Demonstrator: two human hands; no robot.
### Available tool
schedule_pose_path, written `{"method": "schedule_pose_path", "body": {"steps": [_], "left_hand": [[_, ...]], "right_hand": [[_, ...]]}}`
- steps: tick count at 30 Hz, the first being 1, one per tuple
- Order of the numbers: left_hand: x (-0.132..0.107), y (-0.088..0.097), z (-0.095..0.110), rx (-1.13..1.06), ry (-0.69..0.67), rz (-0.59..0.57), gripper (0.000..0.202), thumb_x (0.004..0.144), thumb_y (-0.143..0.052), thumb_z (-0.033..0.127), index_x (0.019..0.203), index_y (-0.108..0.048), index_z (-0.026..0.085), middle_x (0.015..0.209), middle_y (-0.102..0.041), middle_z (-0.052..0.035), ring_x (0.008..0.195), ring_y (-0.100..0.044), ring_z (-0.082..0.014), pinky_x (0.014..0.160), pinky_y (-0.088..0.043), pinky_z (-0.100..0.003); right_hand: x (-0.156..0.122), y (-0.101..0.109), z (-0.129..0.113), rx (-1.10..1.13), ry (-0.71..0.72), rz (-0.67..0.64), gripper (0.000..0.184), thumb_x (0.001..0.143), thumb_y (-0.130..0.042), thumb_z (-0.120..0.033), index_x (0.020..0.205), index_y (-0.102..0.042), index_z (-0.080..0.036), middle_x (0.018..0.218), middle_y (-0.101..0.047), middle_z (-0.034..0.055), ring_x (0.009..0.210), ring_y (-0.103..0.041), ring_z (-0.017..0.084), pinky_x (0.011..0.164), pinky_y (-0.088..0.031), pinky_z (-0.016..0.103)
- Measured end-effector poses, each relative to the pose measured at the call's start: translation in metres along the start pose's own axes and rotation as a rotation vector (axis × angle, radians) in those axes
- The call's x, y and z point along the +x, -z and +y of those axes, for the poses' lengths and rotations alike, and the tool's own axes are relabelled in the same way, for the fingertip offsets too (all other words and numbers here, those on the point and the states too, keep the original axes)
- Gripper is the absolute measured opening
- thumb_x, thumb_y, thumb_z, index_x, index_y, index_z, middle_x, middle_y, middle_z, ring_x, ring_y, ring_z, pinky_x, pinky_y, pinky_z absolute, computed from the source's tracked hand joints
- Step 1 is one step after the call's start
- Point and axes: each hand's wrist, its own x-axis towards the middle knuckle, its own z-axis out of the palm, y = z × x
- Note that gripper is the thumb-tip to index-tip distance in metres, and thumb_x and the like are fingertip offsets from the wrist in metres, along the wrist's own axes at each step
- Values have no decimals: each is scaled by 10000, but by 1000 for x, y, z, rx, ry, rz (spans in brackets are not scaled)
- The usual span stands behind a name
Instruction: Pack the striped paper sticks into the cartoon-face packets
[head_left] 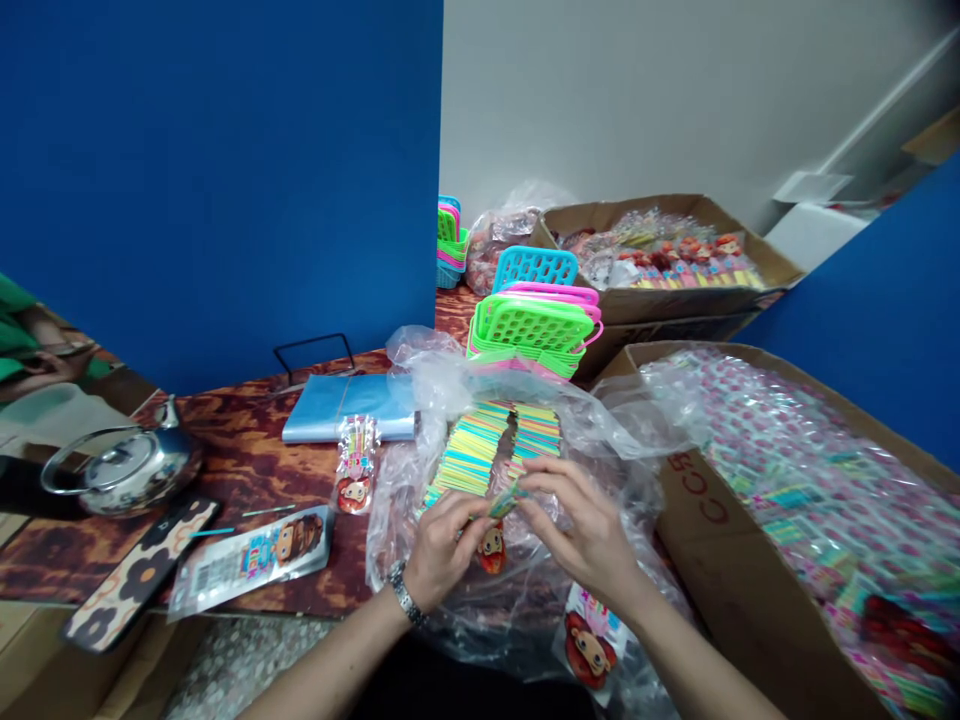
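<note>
My left hand (448, 545), with a metal watch band at the wrist, pinches a small bundle of thin coloured sticks (504, 503). At the other end of that bundle, the thumb and fingertips of my right hand (581, 525) close on it. Just beyond my hands, rows of loose yellow, green, blue and pink sticks (469, 455) lie on a spread clear plastic bag (397, 530). A red-haired doll-head packet (493, 553) shows below my hands, partly covered. Another such packet (589, 650) rests beneath my right forearm.
On the left are a metal teapot (131, 470), flower-patterned phone (142, 575), printed pouch (262, 560), stick packet (355, 465) and blue plastic sleeves (337, 405). Stacked baskets (532, 325) stand behind. Cardboard boxes (712, 520) of packets line the right. Another person's hand (45, 365) shows far left.
</note>
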Motion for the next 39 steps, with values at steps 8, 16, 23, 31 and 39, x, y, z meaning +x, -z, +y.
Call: {"method": "schedule_pose_path", "body": {"steps": [8,16,23,31,39], "left_hand": [[-3,0,1,-18,24,-25,154,848,-507,173,949,-622,162,871,-670,-78,830,-607,-165,751,-489,-281],[-4,93,-39,257,478,200,281,838,-466,355,825,-645,138,681,-650,-31,619,-596,-158,580,-466,-239],[8,130,-115,684,529,151,346,767,-481,391,855,-683,123,961,-665,-136,943,-587,-286,860,-432,-396],[17,116,-95,834,340,288,448,781,-530,380,1124,-557,94,1235,-479,-219,1188,-412,-336,981,-314,-472],[8,18,-4,197,109,-5,299,828,-516,243,1122,-539,191,1153,-573,-105,1104,-509,-230,951,-398,-410]], "right_hand": [[0,-2,-1,6,56,-97,198,827,-520,-191,1014,-581,-213,1057,-604,75,1015,-567,182,866,-475,334],[-45,31,48,-228,-254,-206,252,875,-417,-310,1068,-553,-221,1008,-621,72,901,-599,175,771,-481,278],[-112,42,80,-711,-450,-482,343,788,-514,-416,1059,-575,-215,955,-634,86,881,-582,243,720,-486,340],[-130,32,107,-574,-453,-375,218,860,-419,-295,988,-566,-200,896,-659,66,823,-617,174,707,-472,264],[-92,42,88,-561,-366,-235,192,883,-386,-254,827,-561,-196,765,-634,54,756,-590,174,674,-448,260]]}}
